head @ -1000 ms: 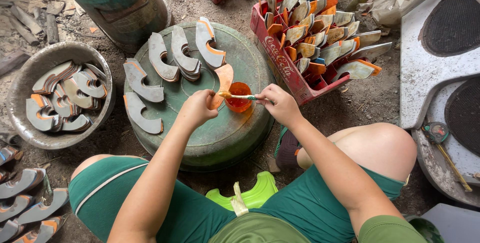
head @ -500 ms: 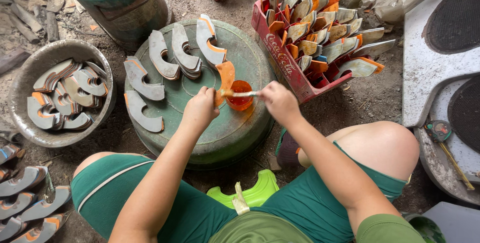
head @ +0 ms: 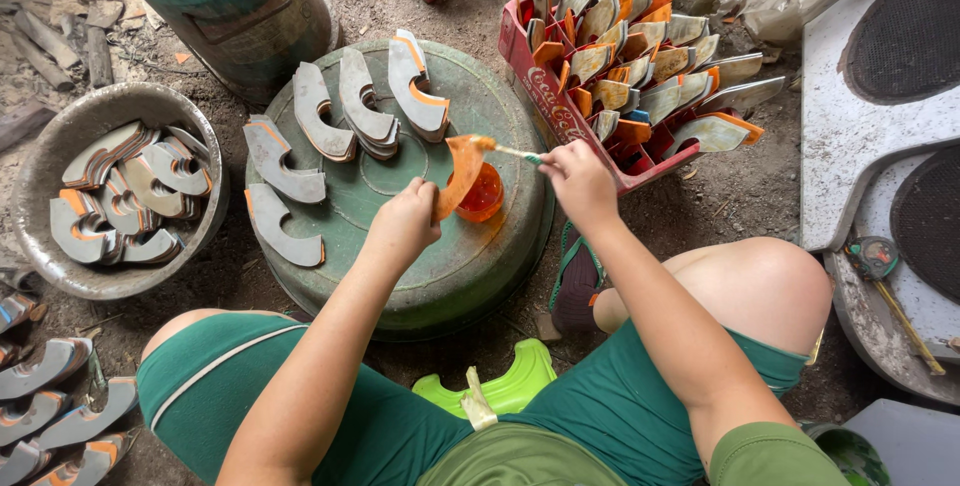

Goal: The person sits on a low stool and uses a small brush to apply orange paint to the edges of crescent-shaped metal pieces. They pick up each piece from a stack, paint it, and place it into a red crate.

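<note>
My left hand (head: pixel 404 225) holds a curved, orange-coated flat piece (head: pixel 458 171) upright over a small round container of orange liquid (head: pixel 482 195). My right hand (head: pixel 578 179) grips a small brush (head: pixel 508 152) whose tip touches the upper end of that piece. Both hands work above a round green upturned tub (head: pixel 440 266). Several grey curved pieces (head: pixel 342 116), some with orange edges, lie spread on the tub's far-left part.
A red crate (head: pixel 545 111) packed with upright coated pieces stands right of the tub. At the left, a grey basin (head: pixel 40 251) holds more curved pieces; others lie on the ground (head: pixel 55 416). A green drum (head: pixel 240 6) stands behind; a low green stool (head: pixel 505 386) is under me.
My left hand has turned and lifted the orange piece slightly over the container. My right hand has shifted the brush from the container toward the top of the piece.
</note>
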